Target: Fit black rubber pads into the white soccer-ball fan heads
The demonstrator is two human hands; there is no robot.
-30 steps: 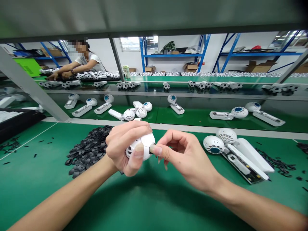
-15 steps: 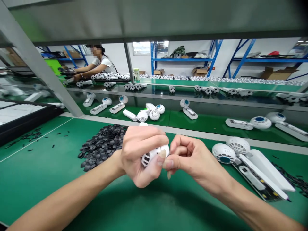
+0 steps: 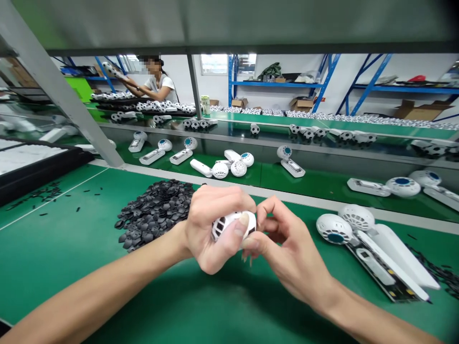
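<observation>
A long green workbench mat (image 3: 71, 267) is crossed by a grey steel shelf frame (image 3: 46, 81), and blue steel racks (image 3: 279, 83) holding cardboard boxes (image 3: 301, 102) are seen beyond it. At a far bench, a co-worker (image 3: 158, 83) is seen with a soccer-ball-patterned item (image 3: 111, 69) raised in one hand. On the tier behind the near bench, white handle bodies (image 3: 201, 168) and round vented heads (image 3: 238, 168) are set out in loose groups.

On the near mat, a heap of small black pieces (image 3: 154, 215) is piled to the left of the hands, and a black-edged tray (image 3: 39, 165) is placed further left. To the right, two white vented shells (image 3: 333, 228) are laid beside a white handle casing (image 3: 401, 255) and a black circuit board (image 3: 380, 282).

A white vented ball shell (image 3: 233, 225) is held above the mat, just right of the heap and between both hands. It is grasped in the left hand (image 3: 211, 229), with the fingers clenched over its top and the left thumb (image 3: 244, 220) pressed across its front. The right hand (image 3: 287, 248) is held close against it, with the fingers curled inward and the right thumb (image 3: 249, 243) brought to the shell's lower edge. Whether anything is pinched by the right fingers cannot be told.
</observation>
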